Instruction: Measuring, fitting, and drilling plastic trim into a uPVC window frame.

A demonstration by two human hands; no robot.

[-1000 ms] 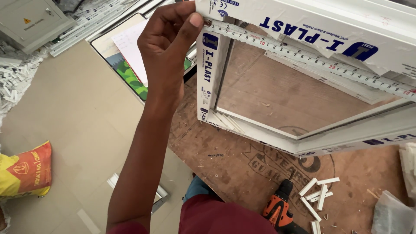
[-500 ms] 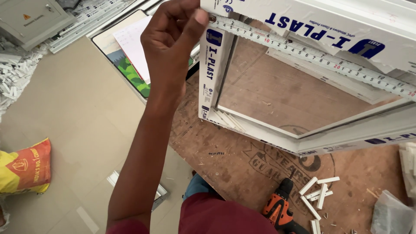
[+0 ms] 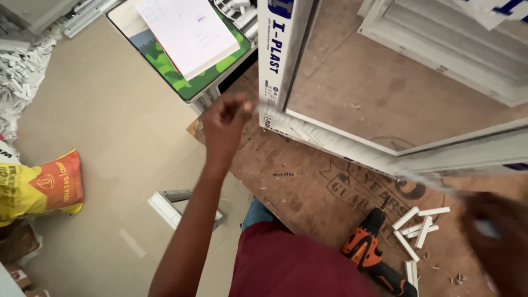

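A person's left hand (image 3: 226, 118), nearly closed, pinches a tape measure (image 3: 352, 157) against the white window frame (image 3: 278, 60) on the plywood table (image 3: 308, 187); the blurred right hand (image 3: 495, 242) cannot be read. A slip could spoil the measurement.

Drill (image 3: 369, 254) on board (image 3: 308, 187), seemingly below frame (image 3: 341, 146)

A single head-worn camera looks steeply down, close over the plywood bench (image 3: 308, 181) and tiled floor (image 3: 110, 137).
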